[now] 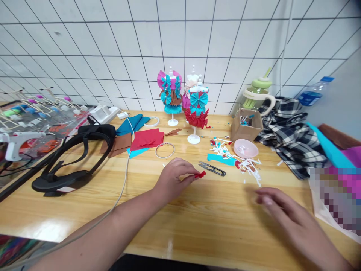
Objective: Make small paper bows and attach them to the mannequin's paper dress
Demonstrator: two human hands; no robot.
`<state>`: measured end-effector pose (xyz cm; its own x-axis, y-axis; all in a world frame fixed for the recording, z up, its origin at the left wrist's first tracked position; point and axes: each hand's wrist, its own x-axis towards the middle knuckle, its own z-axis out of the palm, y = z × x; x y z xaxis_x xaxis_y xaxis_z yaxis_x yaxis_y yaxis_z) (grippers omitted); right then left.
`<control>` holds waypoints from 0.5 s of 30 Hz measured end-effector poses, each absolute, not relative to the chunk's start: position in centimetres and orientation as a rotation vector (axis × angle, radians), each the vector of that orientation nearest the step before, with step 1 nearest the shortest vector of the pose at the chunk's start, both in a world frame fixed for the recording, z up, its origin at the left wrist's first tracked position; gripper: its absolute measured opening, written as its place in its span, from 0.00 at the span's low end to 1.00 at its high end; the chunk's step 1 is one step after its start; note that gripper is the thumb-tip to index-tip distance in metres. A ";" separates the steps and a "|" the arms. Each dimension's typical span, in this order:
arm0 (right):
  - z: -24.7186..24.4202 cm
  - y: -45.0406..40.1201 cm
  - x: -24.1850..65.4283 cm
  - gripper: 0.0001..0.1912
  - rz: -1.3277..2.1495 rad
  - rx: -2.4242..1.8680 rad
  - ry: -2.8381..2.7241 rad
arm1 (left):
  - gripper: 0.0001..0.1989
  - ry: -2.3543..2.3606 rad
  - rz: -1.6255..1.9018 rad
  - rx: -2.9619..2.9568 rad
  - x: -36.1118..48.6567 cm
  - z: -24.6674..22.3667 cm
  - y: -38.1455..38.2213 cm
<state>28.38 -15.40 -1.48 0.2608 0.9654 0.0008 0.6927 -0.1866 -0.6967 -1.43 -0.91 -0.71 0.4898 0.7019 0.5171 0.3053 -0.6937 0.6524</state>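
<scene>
My left hand [175, 178] pinches a small gathered scrap of red crepe paper [200, 174] between thumb and fingertips, just above the table. Black thread snips [213, 168] lie on the wood beside it. To the right, my right hand [284, 214] hovers over the table, a little blurred, thumb and fingers drawn together; whatever they might hold does not show. White paper sticks [251, 168] and red bits are scattered between the hands and the pink bowl [246, 148]. A strip of turquoise crepe paper [221, 159] lies behind the snips.
Small dress forms in crepe-paper outfits [199, 99] stand at the back. A cardboard box [246, 124] and green-lidded bottle [258, 92] stand right of them. Folded red paper [147, 139], a black headset [76, 158] and a glue gun [21, 143] lie left. A white cable [126, 169] crosses my left forearm.
</scene>
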 end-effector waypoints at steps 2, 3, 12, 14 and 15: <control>-0.1 -12.8 24.5 0.24 1.092 -1.791 -1.416 | 0.05 0.700 1.148 2.429 -1.9 -0.3 -0.9; 0.4 -11.7 22.8 0.25 1.277 -1.692 -1.334 | 0.06 0.662 1.158 2.485 -2.1 -0.2 -0.9; -0.6 -6.7 16.3 0.17 1.703 -1.338 -0.914 | 0.10 0.678 1.084 2.508 -2.3 -1.0 -0.8; -0.7 -6.1 16.3 0.17 1.601 -1.371 -0.923 | 0.12 0.868 1.027 2.268 -2.1 -0.9 -0.7; -0.8 -5.7 16.3 0.17 1.553 -1.381 -0.950 | 0.12 0.953 0.971 2.135 -2.0 -0.8 -0.7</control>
